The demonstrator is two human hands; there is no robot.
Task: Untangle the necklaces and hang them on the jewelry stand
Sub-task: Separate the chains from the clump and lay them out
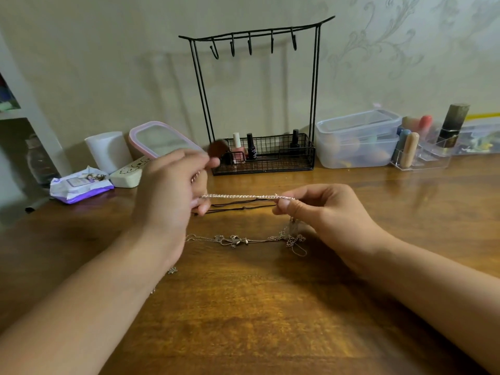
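A home dressing corner: a wooden desk (243,307) against patterned wallpaper (378,44), carrying a black wire jewelry stand (254,104) with nail polish bottles (251,146) in its basket, plastic tubs (357,139), a cosmetics organizer (422,155) and wipes (81,185).

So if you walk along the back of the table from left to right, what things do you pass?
Purple wipes pack → white cylinder → pink-rimmed lid → black jewelry stand with nail polish bottles in its basket → stacked clear plastic tubs → clear organiser → dark bottle.
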